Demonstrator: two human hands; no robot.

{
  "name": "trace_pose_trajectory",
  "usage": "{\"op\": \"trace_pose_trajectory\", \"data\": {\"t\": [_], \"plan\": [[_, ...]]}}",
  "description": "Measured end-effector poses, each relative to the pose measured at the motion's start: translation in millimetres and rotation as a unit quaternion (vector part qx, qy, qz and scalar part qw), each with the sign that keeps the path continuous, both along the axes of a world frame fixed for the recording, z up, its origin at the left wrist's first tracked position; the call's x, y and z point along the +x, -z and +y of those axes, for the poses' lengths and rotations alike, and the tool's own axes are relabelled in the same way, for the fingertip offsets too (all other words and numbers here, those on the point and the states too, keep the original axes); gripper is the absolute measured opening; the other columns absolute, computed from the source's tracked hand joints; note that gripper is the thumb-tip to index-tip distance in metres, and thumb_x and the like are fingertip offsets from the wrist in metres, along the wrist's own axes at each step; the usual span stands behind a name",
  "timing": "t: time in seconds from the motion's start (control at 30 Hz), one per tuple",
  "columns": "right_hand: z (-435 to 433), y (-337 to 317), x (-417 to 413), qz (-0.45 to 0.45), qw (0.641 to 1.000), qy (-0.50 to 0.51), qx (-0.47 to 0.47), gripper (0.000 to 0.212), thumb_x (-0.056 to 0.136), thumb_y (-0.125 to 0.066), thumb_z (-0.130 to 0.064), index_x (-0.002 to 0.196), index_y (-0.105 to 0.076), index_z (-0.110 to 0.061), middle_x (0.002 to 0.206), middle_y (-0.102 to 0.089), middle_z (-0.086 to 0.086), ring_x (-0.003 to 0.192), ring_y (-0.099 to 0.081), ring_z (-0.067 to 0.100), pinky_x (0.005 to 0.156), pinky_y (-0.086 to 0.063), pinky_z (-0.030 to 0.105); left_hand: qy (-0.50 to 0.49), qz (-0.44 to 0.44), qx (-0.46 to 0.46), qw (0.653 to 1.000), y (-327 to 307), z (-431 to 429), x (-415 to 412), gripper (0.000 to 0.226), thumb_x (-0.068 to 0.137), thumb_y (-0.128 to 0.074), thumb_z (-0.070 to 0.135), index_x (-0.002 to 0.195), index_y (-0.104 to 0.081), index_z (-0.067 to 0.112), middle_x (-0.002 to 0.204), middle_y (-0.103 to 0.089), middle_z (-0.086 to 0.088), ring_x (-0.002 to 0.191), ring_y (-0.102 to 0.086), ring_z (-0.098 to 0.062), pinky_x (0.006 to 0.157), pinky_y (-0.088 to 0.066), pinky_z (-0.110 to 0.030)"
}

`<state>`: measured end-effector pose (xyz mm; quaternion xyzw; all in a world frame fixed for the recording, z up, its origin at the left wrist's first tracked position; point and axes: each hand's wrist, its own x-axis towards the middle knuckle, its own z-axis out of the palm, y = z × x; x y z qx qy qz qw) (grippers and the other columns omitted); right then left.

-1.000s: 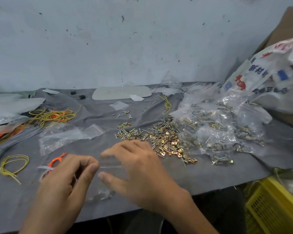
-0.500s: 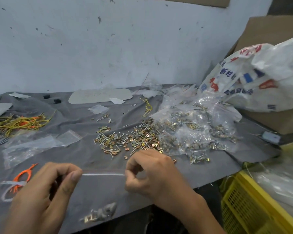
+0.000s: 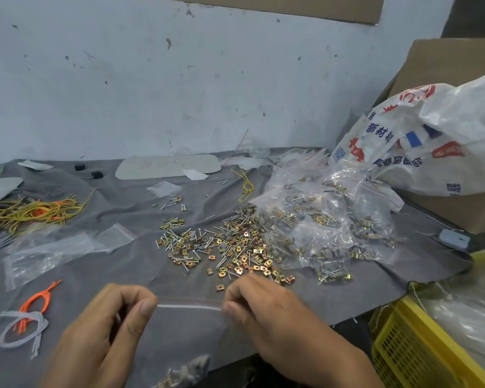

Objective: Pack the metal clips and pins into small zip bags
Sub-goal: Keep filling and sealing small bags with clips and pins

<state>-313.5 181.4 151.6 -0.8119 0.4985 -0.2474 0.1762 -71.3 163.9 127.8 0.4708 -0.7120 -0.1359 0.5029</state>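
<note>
Fingers (image 3: 147, 307) curled, left hand (image 3: 95, 340), right hand (image 3: 277, 320) pinching zip bag (image 3: 189, 331)

Bare bench (image 3: 140, 278) runs open toward the wall (image 3: 179, 93) between the empty bags (image 3: 53, 253) on the left and the loose clips and pins (image 3: 221, 247); right of those, the heap of filled bags (image 3: 319, 228) and the woven sack (image 3: 431, 141) block passage; the zip bag (image 3: 189, 306) stretched between left hand (image 3: 95, 340) and right hand (image 3: 277, 323) bars the near edge.
</note>
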Motion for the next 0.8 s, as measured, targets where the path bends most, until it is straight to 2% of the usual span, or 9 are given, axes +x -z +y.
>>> {"op": "trace_pose_trajectory", "data": {"t": [0.13, 0.2, 0.3, 0.37, 0.47, 0.53, 0.63, 0.8], "plan": [[-1.4, -3.0, 0.4, 0.007, 1.0, 0.001, 0.021, 0.013, 0.105, -0.042, -0.039, 0.093, -0.039, -0.036, 0.09, -0.043, -0.025, 0.088, -0.04, -0.012, 0.075, -0.029, 0.011, 0.0, 0.023, 0.03, 0.999, 5.6, -1.3, -2.3, 0.035, 0.08, -0.048, 0.063, 0.092, -0.064, 0.034, 0.063, -0.051, 0.012, 0.052, -0.046, -0.006, 0.053, -0.035, -0.011], [-2.8, -2.7, 3.9, 0.003, 1.0, -0.009, 0.011, 0.008, 0.103, -0.045, -0.045, 0.099, -0.045, -0.037, 0.095, -0.046, -0.026, 0.094, -0.041, -0.011, 0.079, -0.033, 0.011, 0.008, 0.029, 0.041, 0.999, 7.4, -1.5, -6.6, 0.03, 0.081, -0.053, 0.06, 0.093, -0.063, 0.034, 0.06, -0.048, 0.015, 0.05, -0.042, -0.002, 0.052, -0.034, -0.011], [-7.5, 1.1, 14.9, 0.017, 0.997, -0.023, -0.073, 0.028, 0.099, -0.049, -0.054, 0.115, -0.056, -0.031, 0.108, -0.054, -0.02, 0.105, -0.046, -0.002, 0.091, -0.039, 0.018, 0.03, 0.009, 0.04, 0.999, 7.2, -0.9, -15.7, 0.02, 0.084, -0.058, 0.054, 0.09, -0.063, 0.036, 0.061, -0.047, 0.02, 0.053, -0.044, 0.002, 0.054, -0.035, -0.009], [-11.3, 1.3, 20.2, 0.023, 0.992, -0.009, -0.127, 0.028, 0.1, -0.053, -0.047, 0.11, -0.064, -0.024, 0.105, -0.06, -0.01, 0.1, -0.052, 0.01, 0.09, -0.044, 0.026, 0.042, 0.01, 0.039, 0.998, 6.5, -1.4, -17.9, 0.029, 0.082, -0.052, 0.064, 0.089, -0.063, 0.037, 0.063, -0.048, 0.02, 0.054, -0.045, 0.002, 0.054, -0.036, -0.009], [-15.1, 0.2, 21.2, 0.017, 0.992, -0.019, -0.123, 0.027, 0.101, -0.051, -0.042, 0.101, -0.065, -0.02, 0.097, -0.062, -0.008, 0.093, -0.053, 0.013, 0.084, -0.046, 0.033, 0.037, 0.012, 0.043, 0.998, 6.8, -5.1, -13.3, 0.033, 0.081, -0.048, 0.067, 0.089, -0.063, 0.038, 0.065, -0.05, 0.017, 0.055, -0.045, 0.0, 0.055, -0.037, -0.011], [-15.6, 0.9, 19.0, 0.015, 0.994, -0.033, -0.108, 0.03, 0.101, -0.047, -0.043, 0.102, -0.064, -0.019, 0.099, -0.061, -0.008, 0.094, -0.052, 0.01, 0.085, -0.044, 0.028, 0.03, 0.018, 0.044, 0.998, 9.0, -7.6, -8.5, 0.034, 0.081, -0.048, 0.067, 0.09, -0.063, 0.038, 0.067, -0.05, 0.015, 0.056, -0.046, -0.001, 0.056, -0.037, -0.01], [-16.3, 0.0, 11.1, 0.015, 0.996, -0.032, -0.083, 0.025, 0.101, -0.051, -0.045, 0.098, -0.061, -0.022, 0.095, -0.056, -0.016, 0.09, -0.046, 0.0, 0.081, -0.034, 0.011, 0.013, 0.035, 0.049, 0.998, 13.2, -11.4, -2.4, 0.036, 0.08, -0.048, 0.066, 0.093, -0.063, 0.036, 0.064, -0.049, 0.017, 0.053, -0.044, 0.0, 0.055, -0.036, -0.009], [-24.8, -3.6, -3.6, 0.047, 0.996, -0.036, -0.074, 0.036, 0.091, -0.049, -0.065, 0.078, -0.043, -0.032, 0.073, -0.043, -0.021, 0.074, -0.042, -0.004, 0.066, -0.032, 0.01, 0.021, 0.053, 0.073, 0.996, 22.9, -18.0, -3.7, 0.038, 0.078, -0.049, 0.07, 0.091, -0.063, 0.038, 0.061, -0.047, 0.017, 0.052, -0.04, 0.001, 0.054, -0.036, -0.011]]}}
